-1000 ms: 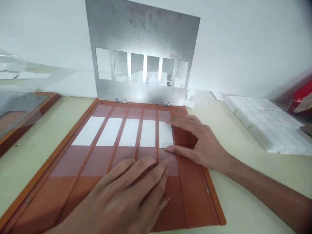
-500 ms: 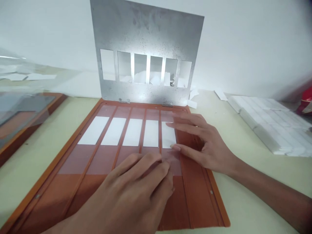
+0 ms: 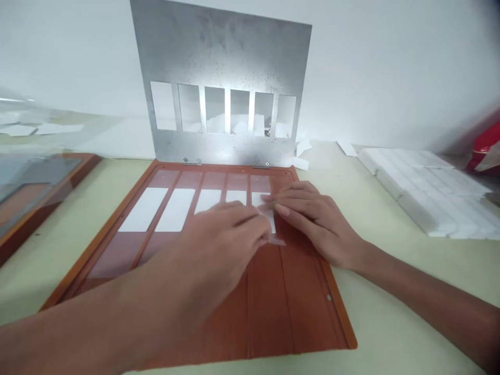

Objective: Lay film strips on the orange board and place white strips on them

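An orange-brown ribbed tray [image 3: 304,312] lies flat in front of me, with a hinged metal plate [image 3: 219,52] with several rectangular windows standing upright at its far edge. White strips [image 3: 142,208] lie side by side in the tray's channels under a clear film [image 3: 117,255]. My left hand [image 3: 219,234] reaches over the tray's middle with its fingers curled, pinching the film's raised right corner. My right hand [image 3: 312,219] rests flat, fingers stretched out, on the rightmost white strip [image 3: 260,200].
Rows of stacked white pieces [image 3: 425,192] lie on the table at the right, with a red object [image 3: 484,146] behind them. A second brown tray under a clear cover [image 3: 39,208] sits at the left. White scraps lie behind the metal plate.
My left hand has moved forward from the film's lower edge and curled onto its right corner, which is now lifted. My right hand's fingers have drawn closer together on the rightmost strip.
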Demonstrator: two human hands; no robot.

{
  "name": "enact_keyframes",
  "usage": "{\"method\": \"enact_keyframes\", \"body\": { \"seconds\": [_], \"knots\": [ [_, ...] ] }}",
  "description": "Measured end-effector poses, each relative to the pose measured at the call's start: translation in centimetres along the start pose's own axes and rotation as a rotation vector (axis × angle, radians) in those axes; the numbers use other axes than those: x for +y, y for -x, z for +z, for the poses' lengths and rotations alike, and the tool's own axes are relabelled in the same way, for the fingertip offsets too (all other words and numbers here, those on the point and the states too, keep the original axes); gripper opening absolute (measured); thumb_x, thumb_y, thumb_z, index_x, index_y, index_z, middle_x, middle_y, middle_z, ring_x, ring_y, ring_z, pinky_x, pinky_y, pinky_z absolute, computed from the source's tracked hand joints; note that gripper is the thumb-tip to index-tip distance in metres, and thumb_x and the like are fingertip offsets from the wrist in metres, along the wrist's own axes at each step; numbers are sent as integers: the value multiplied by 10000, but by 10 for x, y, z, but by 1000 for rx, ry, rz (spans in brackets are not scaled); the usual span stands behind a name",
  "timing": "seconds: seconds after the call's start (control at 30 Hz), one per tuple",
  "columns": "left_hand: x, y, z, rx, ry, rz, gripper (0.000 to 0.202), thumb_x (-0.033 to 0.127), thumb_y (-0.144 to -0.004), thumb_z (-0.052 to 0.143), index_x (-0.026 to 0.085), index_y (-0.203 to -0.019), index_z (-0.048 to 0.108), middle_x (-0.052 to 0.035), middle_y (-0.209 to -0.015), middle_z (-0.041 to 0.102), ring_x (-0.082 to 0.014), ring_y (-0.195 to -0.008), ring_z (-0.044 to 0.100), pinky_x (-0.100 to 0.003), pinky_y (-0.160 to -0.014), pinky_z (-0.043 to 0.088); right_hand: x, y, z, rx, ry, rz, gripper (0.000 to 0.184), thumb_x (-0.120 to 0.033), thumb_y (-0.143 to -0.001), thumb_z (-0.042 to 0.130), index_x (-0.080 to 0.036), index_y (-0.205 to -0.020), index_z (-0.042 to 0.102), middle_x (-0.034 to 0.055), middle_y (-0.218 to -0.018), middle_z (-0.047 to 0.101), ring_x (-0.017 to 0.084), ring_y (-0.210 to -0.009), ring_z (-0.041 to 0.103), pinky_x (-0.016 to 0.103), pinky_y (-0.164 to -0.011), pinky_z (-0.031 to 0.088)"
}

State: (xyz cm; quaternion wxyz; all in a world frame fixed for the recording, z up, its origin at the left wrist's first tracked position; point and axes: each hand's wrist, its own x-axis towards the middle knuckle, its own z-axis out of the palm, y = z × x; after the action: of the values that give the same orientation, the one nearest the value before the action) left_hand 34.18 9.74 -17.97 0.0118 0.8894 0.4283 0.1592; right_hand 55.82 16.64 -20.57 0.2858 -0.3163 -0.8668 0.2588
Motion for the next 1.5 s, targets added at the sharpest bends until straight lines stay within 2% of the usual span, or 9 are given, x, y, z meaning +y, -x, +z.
{"method": "enact_keyframes", "body": {
  "seconds": [0.13,0.2,0.27,0.5,0.6,1.07,1.27,1.4,1.5],
  "knots": [
    [-13,-15,-5,7,191,-233,145,198,-904,574,264,-857,694,99,-755,696,-77,-574,549,-224,-538,397,-3,2,-3,-2,-32,149,353,-455,-1060,390,-281,-1319,555,-3,-1225,678,202,-1204,547,394,-1024,398],
    [-19,-21,-4,19,255,-273,128,222,-888,612,289,-836,707,121,-742,698,-66,-592,551,-207,-562,398,-4,4,-5,-24,-78,195,417,-494,-1058,367,-288,-1418,407,15,-1269,658,210,-1228,549,409,-1019,406],
    [-25,-26,-1,38,296,-292,115,247,-877,646,310,-818,721,131,-761,707,-64,-638,569,-197,-593,404,-4,5,-7,-38,-93,203,423,-503,-1059,347,-274,-1414,346,42,-1295,643,220,-1229,561,419,-1013,410],
    [-28,-38,-2,-63,402,-374,131,282,-878,655,292,-796,756,79,-690,687,-85,-613,558,-214,-563,382,-1,5,-6,-33,-46,182,293,-465,-1057,366,-240,-1246,373,57,-1116,712,233,-1270,532,412,-1001,415],
    [-26,-42,-7,-113,413,-426,142,260,-870,657,263,-776,763,52,-693,689,-95,-608,548,-223,-570,379,-1,5,-5,-33,-11,180,267,-458,-1041,408,-235,-1187,391,66,-1147,700,249,-1204,584,417,-958,453],
    [-32,-36,1,-7,418,-426,112,366,-856,687,280,-811,744,58,-763,710,-92,-628,579,-203,-505,387,-1,4,0,-15,99,174,438,-470,-866,694,-248,-1054,367,36,-1200,709,304,-1136,605,460,-869,501],
    [-35,-32,-2,42,406,-461,61,348,-824,715,289,-821,732,52,-864,733,-117,-766,647,-241,-680,498,0,4,-1,-12,94,152,458,-487,-863,694,-242,-1058,360,54,-1190,711,306,-1103,616,460,-868,490],
    [-37,-33,2,-10,404,-473,76,353,-830,699,283,-828,730,42,-831,731,-115,-701,633,-219,-572,465,0,4,0,-1,91,148,460,-475,-856,708,-245,-1065,369,44,-1179,715,299,-1100,620,455,-884,487],
    [-37,-34,5,11,397,-466,89,358,-822,704,273,-823,729,34,-823,728,-112,-660,614,-203,-537,450,1,4,0,2,98,146,464,-475,-848,715,-245,-1070,379,48,-1167,717,294,-1068,631,442,-856,497]
  ]
}}
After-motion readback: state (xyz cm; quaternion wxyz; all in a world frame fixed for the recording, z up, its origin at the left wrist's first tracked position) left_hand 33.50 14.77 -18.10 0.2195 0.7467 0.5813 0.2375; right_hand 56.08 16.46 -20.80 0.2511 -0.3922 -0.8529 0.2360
